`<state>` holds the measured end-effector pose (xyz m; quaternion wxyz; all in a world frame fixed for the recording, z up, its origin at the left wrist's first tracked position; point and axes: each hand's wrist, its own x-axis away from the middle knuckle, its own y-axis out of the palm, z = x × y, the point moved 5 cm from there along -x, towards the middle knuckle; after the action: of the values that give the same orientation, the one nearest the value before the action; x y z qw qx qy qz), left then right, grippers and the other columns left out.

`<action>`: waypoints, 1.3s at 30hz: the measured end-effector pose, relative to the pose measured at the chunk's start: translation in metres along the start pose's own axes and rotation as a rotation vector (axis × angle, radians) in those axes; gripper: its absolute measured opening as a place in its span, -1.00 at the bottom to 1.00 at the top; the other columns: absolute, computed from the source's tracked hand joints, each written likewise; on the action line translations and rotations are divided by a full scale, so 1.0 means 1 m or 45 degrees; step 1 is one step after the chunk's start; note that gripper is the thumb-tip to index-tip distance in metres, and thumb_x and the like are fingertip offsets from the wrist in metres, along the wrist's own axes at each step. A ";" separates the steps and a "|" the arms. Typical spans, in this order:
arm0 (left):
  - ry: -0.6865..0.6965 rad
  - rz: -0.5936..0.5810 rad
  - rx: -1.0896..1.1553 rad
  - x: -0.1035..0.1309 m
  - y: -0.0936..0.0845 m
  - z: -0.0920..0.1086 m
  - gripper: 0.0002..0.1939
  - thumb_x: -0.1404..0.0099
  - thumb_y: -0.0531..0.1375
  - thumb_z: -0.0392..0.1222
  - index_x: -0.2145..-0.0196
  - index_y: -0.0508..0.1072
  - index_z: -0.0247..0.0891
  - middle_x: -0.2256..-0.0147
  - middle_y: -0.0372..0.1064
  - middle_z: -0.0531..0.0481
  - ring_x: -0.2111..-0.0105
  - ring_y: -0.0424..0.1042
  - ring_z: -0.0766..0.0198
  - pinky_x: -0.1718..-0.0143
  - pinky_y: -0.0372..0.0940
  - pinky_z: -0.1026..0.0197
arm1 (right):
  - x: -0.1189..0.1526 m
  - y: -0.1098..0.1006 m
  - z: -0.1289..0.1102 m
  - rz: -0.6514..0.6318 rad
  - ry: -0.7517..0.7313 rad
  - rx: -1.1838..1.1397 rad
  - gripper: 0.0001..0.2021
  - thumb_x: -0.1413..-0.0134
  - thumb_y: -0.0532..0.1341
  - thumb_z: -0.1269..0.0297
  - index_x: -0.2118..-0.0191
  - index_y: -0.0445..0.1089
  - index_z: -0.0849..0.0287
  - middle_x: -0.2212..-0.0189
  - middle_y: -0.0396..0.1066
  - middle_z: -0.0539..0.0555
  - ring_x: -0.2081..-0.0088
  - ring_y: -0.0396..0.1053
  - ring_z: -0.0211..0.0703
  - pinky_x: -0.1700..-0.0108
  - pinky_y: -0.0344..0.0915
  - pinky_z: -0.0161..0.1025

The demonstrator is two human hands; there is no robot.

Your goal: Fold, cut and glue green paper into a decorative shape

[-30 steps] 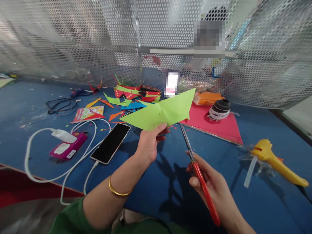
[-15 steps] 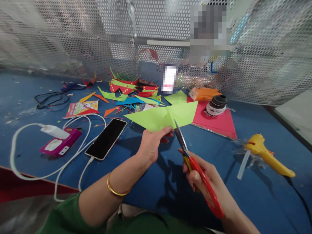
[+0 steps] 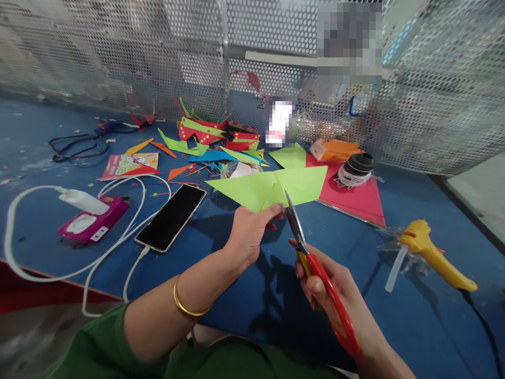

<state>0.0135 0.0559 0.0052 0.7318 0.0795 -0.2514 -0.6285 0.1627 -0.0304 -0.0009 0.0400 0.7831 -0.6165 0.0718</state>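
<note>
Left fingers (image 3: 269, 212) pinch the green paper (image 3: 302, 185); right fingers (image 3: 306, 273) grip the scissors (image 3: 298, 231).

The light is soft and a bit dim. Dark, soft-edged shadows lie on the blue table (image 3: 347, 231) at the bottom middle, so light seems to come from above and the far side. The scissors (image 3: 294, 221) shine on their blades. The mesh wall (image 3: 260, 26) has pale, fuzzy shiny spots. The screen (image 3: 280, 122) glows white in blocky squares, like the gray patch (image 3: 349, 42) at upper right. The sides look stretched
</note>
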 end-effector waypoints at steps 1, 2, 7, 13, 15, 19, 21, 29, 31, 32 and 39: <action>0.002 -0.005 -0.008 0.000 0.000 0.000 -0.76 0.11 0.45 -0.19 0.45 0.59 -0.36 0.48 0.51 -0.06 0.49 0.44 0.32 0.53 0.20 0.30 | 0.000 0.000 0.000 0.002 0.001 -0.001 -0.42 0.02 0.25 -0.34 0.19 0.38 0.13 0.41 0.21 -0.05 0.54 0.06 -0.38 0.58 0.08 -0.38; 0.004 -0.009 -0.013 0.000 0.000 0.000 -0.76 0.10 0.45 -0.19 0.45 0.60 -0.35 0.47 0.52 -0.06 0.49 0.45 0.31 0.53 0.20 0.30 | 0.000 0.000 0.001 0.001 0.005 -0.003 -0.43 0.02 0.25 -0.34 0.21 0.38 0.13 0.41 0.21 -0.05 0.53 0.06 -0.38 0.57 0.08 -0.38; 0.002 -0.030 0.006 0.001 0.002 0.000 -0.76 0.10 0.45 -0.21 0.43 0.60 -0.33 0.46 0.53 -0.05 0.47 0.47 0.30 0.53 0.22 0.30 | 0.000 0.002 0.003 -0.016 0.042 -0.030 -0.46 -0.03 0.24 -0.31 0.26 0.34 0.15 0.45 0.19 -0.06 0.54 0.04 -0.37 0.57 0.06 -0.36; -0.040 -0.076 0.063 0.001 0.004 -0.002 -0.79 0.08 0.43 -0.24 0.43 0.61 -0.34 0.41 0.56 -0.09 0.45 0.51 0.28 0.45 0.31 0.27 | 0.001 0.005 0.002 -0.042 0.059 -0.045 -0.44 -0.03 0.20 -0.35 0.28 0.31 0.14 0.49 0.13 -0.09 0.55 -0.02 -0.37 0.58 0.01 -0.36; -0.052 -0.078 0.077 0.001 0.004 -0.003 -0.78 0.09 0.44 -0.23 0.43 0.61 -0.34 0.42 0.56 -0.09 0.45 0.51 0.28 0.41 0.34 0.26 | 0.002 0.005 0.002 -0.031 0.062 -0.053 -0.44 -0.03 0.20 -0.36 0.28 0.31 0.13 0.50 0.13 -0.09 0.55 -0.02 -0.37 0.58 0.01 -0.36; -0.069 -0.079 0.100 0.002 0.004 -0.005 -0.74 0.12 0.47 -0.23 0.41 0.62 -0.35 0.42 0.56 -0.09 0.45 0.51 0.28 0.40 0.36 0.26 | 0.002 0.006 0.002 -0.022 0.068 -0.044 -0.44 -0.03 0.20 -0.36 0.29 0.31 0.14 0.53 0.12 -0.10 0.58 -0.01 -0.38 0.59 0.01 -0.37; -0.074 -0.071 0.106 0.002 0.004 -0.004 -0.74 0.12 0.47 -0.23 0.41 0.62 -0.35 0.42 0.56 -0.10 0.45 0.51 0.28 0.39 0.36 0.25 | 0.002 0.006 0.002 -0.025 0.055 -0.038 -0.44 -0.04 0.19 -0.36 0.30 0.29 0.14 0.55 0.11 -0.11 0.59 -0.01 -0.38 0.60 0.00 -0.36; -0.077 -0.075 0.093 0.002 0.005 -0.004 -0.74 0.13 0.48 -0.24 0.41 0.62 -0.36 0.41 0.57 -0.14 0.44 0.51 0.25 0.36 0.37 0.22 | 0.003 0.005 0.002 -0.022 0.034 -0.015 -0.45 -0.07 0.16 -0.36 0.33 0.25 0.12 0.54 0.11 -0.10 0.58 0.00 -0.37 0.60 0.02 -0.36; -0.079 -0.075 0.096 0.002 0.005 -0.004 -0.73 0.14 0.48 -0.23 0.42 0.62 -0.36 0.41 0.57 -0.13 0.43 0.51 0.26 0.35 0.37 0.22 | 0.003 0.006 0.002 -0.026 0.028 -0.013 -0.45 -0.08 0.16 -0.35 0.32 0.26 0.13 0.55 0.10 -0.11 0.59 0.00 -0.38 0.60 0.02 -0.37; -0.080 -0.073 0.100 0.003 0.005 -0.004 -0.72 0.14 0.49 -0.23 0.41 0.62 -0.36 0.41 0.57 -0.13 0.43 0.51 0.26 0.35 0.38 0.22 | 0.003 0.006 0.002 -0.024 0.025 -0.014 -0.46 -0.09 0.16 -0.34 0.30 0.27 0.13 0.55 0.10 -0.11 0.60 0.00 -0.38 0.60 0.01 -0.37; -0.084 -0.075 0.116 0.003 0.006 -0.004 -0.69 0.17 0.51 -0.21 0.42 0.62 -0.37 0.42 0.57 -0.09 0.43 0.51 0.27 0.34 0.39 0.23 | 0.004 0.008 0.001 -0.017 0.030 -0.017 -0.46 -0.11 0.14 -0.34 0.27 0.27 0.14 0.55 0.12 -0.11 0.61 0.03 -0.39 0.61 0.06 -0.39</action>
<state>0.0212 0.0531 0.0053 0.6998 0.0994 -0.3013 -0.6400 0.1562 -0.0358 -0.0011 0.0528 0.7860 -0.6112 0.0767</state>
